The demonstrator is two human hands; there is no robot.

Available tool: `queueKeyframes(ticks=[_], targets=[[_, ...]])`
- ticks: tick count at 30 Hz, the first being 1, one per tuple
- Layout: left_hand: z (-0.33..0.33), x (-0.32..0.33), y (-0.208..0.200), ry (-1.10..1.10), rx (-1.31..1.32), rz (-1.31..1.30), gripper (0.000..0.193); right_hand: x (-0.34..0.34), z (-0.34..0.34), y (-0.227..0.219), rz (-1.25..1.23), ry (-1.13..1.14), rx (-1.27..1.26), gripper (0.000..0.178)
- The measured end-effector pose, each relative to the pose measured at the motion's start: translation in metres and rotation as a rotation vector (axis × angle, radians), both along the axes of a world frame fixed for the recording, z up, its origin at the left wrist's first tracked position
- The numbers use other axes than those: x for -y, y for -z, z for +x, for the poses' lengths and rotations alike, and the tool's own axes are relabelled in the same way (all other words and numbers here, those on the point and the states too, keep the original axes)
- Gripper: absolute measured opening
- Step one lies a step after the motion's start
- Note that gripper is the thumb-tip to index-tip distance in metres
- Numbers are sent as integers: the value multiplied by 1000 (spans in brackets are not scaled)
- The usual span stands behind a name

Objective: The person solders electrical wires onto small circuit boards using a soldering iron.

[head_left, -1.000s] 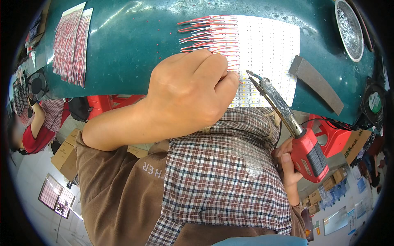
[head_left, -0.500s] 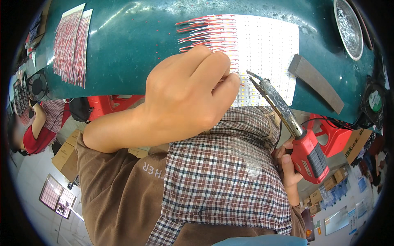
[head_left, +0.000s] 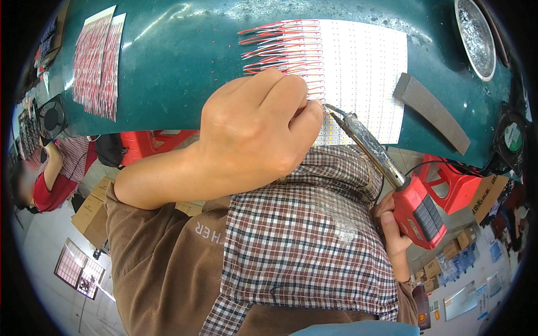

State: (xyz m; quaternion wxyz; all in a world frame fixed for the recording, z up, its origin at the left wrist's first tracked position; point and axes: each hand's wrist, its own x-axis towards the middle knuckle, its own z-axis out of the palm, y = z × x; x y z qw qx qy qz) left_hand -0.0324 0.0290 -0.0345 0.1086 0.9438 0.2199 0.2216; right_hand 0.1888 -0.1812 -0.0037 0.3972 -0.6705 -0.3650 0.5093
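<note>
So, left hand (head_left: 258, 123): fingers curled, thumb and index drawn together at the lower left part of the LED panel (head_left: 364, 73); tips hidden, can't tell if they pinch anything.
Right hand (head_left: 394, 227): wrapped round the red handle of the soldering iron (head_left: 378, 154).
Iron tip (head_left: 339, 111): pointing up-left, just beside the left thumb; contact with panel unclear.
Panel: white, flat on the green table (head_left: 168, 73), near edge by the checked apron (head_left: 308, 241).
Wires (head_left: 297, 40): red and white, along the panel's left part, ends sticking out past its edge.
Grey bar (head_left: 431, 112): right of panel, upper end at its edge.
Metal dish (head_left: 476, 39): far right of table.
Wired strips (head_left: 92, 61): two overlapping batches, table left.
</note>
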Motion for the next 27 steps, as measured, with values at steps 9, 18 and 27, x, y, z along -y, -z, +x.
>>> queueKeyframes(ticks=[9,18,27], targets=[[2,1,-1,-6,-5,-6,26,-1,-2,0,-5,17,-35,21],[4,2,-2,-11,4,19,29,3,-1,-1,-8,49,-71,20],[3,-2,-4,6,83,-115,34,-8,-11,-5,-59,162,-1,24]])
